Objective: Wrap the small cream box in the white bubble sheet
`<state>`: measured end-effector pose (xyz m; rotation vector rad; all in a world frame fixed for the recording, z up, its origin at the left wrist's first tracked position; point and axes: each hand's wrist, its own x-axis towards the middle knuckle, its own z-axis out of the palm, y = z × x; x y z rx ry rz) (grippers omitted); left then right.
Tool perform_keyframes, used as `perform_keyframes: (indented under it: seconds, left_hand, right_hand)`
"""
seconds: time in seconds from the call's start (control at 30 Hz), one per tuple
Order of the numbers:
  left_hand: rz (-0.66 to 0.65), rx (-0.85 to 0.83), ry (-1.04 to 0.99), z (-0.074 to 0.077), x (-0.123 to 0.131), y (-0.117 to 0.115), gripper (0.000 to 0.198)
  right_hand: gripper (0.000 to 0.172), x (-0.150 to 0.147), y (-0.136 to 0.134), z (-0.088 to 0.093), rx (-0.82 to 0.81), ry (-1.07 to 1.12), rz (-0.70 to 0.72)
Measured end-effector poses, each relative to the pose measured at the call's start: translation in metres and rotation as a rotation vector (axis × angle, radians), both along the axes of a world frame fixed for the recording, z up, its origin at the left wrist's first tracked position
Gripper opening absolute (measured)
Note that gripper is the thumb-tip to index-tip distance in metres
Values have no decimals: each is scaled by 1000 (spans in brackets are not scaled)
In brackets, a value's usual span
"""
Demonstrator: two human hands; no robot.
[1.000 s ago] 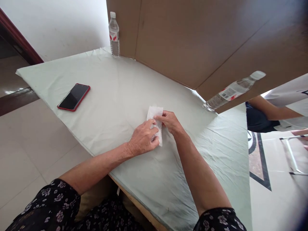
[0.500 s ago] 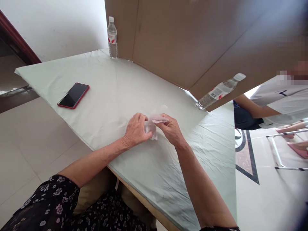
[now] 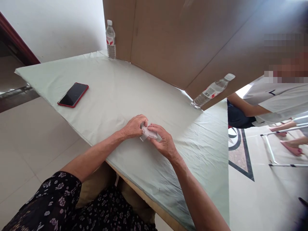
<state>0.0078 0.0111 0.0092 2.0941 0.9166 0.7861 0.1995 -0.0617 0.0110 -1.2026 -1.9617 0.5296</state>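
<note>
My left hand [image 3: 135, 125] is closed, its fingers curled and pinching a small clear plastic bag [image 3: 142, 138] just above the table. My right hand [image 3: 163, 141] has thumb and fingers around a folded whitish, thin, soft piece [image 3: 151, 132], which lies against the plastic between both hands. What kind of thing the whitish piece is, I cannot make out. The fingers partly cover both items, so whether the piece is inside the plastic does not show.
A pale green cloth covers the table [image 3: 101, 96]. A phone in a red case [image 3: 73, 95] lies left. Brown cardboard panels [image 3: 163, 38] stand behind, with an upright water bottle [image 3: 111, 40] and a tilted one [image 3: 213, 92] against them. A person [image 3: 276, 99] sits beyond, at right.
My right hand has lowered the whitish piece and brought it against the plastic, closer to my left hand. The plastic has turned, and the view has shifted slightly right.
</note>
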Motion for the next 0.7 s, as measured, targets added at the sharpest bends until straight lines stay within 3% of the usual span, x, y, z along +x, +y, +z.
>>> perform_keyframes:
  seconds: [0.1, 0.27, 0.4, 0.53, 0.7]
  left_hand:
    - [-111, -3, 5, 1, -7, 4, 13]
    - [-249, -94, 40, 3, -18, 8, 41]
    - [-169, -150, -20, 4, -14, 7, 34]
    - [-72, -334, -100, 9, -8, 5, 22]
    - [-11, -516, -64, 15, -8, 5, 26]
  right_hand:
    - [38, 1, -4, -11, 121, -116, 23]
    - [35, 1, 2, -19, 195, -118, 22]
    - [28, 3, 13, -5, 23, 12, -27]
    - [18, 2, 27, 11, -284, 193, -37]
    - [28, -4, 32, 13, -536, 424, -64]
